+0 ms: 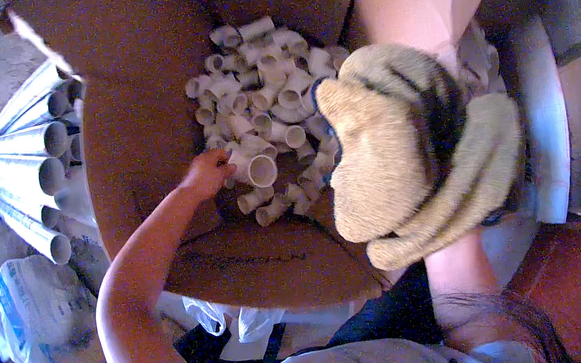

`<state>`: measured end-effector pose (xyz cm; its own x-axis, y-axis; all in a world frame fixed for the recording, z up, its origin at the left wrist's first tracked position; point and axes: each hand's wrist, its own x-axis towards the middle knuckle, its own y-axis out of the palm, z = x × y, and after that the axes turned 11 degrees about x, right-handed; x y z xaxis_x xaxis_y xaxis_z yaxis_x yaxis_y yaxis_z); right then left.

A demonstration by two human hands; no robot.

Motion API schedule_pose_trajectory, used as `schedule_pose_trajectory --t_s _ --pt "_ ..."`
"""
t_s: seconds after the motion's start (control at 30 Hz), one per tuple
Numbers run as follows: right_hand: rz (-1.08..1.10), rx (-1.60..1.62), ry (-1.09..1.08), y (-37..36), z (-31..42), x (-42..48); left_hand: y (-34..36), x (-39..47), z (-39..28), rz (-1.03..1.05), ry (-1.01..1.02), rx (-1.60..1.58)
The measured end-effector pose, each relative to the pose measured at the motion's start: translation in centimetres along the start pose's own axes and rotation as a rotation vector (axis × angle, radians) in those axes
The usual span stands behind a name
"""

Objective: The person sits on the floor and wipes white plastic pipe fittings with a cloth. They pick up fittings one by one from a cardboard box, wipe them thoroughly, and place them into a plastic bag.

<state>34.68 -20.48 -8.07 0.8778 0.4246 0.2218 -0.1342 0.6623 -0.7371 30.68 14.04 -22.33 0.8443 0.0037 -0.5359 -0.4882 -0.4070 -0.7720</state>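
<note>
My left hand [209,171] reaches down into a deep cardboard box [131,120]. Its fingertips are on a white plastic pipe fitting [261,170], whose round mouth faces me. A heap of similar white pipe fittings [262,96], tees among them, lies on the box's floor. At the right, pale tan work gloves [378,169], blurred, hang over the box's near right part, in front of my right forearm. The gloves hide my right hand, so its fingers do not show.
Several shiny long pipes [24,169] lie outside the box at the left, open ends towards it. Below them stands a white plastic sack [41,311] bearing writing. Thin clear plastic bags [254,320] are by the box's near edge. A reddish surface [576,275] is at lower right.
</note>
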Motion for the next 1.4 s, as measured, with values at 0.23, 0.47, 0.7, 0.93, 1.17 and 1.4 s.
schedule_pose_trajectory --t_s 0.23,0.47,0.7,0.93,1.17,1.4 --pt "0.051 -0.133 -0.248 -1.3 8.7 0.1 -4.8 -16.6 -7.5 -0.530 0.140 -0.775" --pt "0.134 -0.357 -0.415 -3.1 17.6 -6.7 -2.8 -31.3 -11.6 -0.811 0.007 -0.968" --pt "0.041 -0.334 -0.597 -2.7 22.0 -14.5 -2.0 -40.0 -10.9 -0.838 -0.082 -1.761" --pt "0.098 -0.717 -0.907 -1.9 25.2 -16.1 4.6 -47.2 4.7 -1.078 0.087 -2.516" --pt "0.294 -0.088 -0.624 5.9 31.9 -18.4 3.6 -49.2 2.6 -0.591 0.236 -2.486" --pt "-0.157 0.764 -0.645 16.1 42.7 -18.9 4.1 -46.8 -0.5 -1.007 0.115 -1.466"
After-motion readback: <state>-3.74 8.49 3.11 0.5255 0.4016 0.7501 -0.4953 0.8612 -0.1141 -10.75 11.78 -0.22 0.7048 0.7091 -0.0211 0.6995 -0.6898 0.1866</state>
